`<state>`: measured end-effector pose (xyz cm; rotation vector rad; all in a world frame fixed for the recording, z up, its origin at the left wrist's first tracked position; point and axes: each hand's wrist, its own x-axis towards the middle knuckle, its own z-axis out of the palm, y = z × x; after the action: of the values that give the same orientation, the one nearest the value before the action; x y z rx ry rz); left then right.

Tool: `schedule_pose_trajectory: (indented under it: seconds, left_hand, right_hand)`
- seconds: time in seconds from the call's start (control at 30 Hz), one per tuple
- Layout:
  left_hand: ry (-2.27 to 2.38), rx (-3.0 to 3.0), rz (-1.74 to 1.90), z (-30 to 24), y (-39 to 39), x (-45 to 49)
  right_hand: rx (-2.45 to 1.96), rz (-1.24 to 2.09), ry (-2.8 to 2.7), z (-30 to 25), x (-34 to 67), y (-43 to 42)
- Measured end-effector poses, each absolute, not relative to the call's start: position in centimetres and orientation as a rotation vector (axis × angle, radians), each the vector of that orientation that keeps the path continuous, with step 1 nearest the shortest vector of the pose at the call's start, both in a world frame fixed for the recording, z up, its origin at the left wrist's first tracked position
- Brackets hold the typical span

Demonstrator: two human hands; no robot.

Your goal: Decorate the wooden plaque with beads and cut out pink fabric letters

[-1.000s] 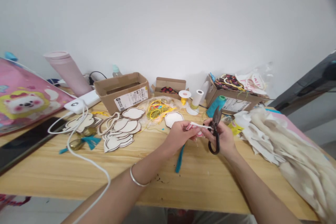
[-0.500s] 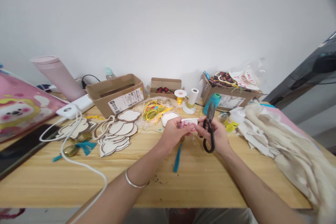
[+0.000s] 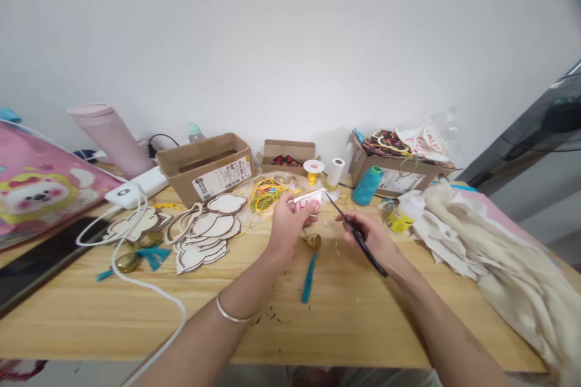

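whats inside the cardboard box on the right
Dark patterned pieces and white material with pink lettering are heaped above the rim of the right-hand box. Anything deeper is hidden by that heap and the cardboard front.

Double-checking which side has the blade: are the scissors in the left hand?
No, the right hand holds the scissors; the left hand holds the pink-and-white piece.
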<state>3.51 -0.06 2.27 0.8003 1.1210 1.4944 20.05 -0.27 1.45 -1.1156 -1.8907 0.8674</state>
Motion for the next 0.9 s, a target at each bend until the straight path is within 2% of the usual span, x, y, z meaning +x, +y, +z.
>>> schedule_pose_trajectory:
  seconds: [0.17,0.23,0.57,0.9]
  left_hand:
    - [1.024,0.769,1.598,2.34,-0.1,3.51]
    - [1.0,0.772,1.615,2.38,-0.15,3.58]
    - [0.947,0.777,1.547,2.18,-0.44,3.97]
    - [0.9,0.797,1.461,2.47,-0.97,4.46]
  right_hand:
    - [-1.276,0.456,-2.034,0.79,20.62,-0.11]
    - [-1.3,0.385,-2.067,0.75,20.86,-0.08]
    - [-1.289,0.409,-2.127,0.87,20.41,-0.57]
    - [-1.243,0.246,-2.141,1.63,20.12,-0.83]
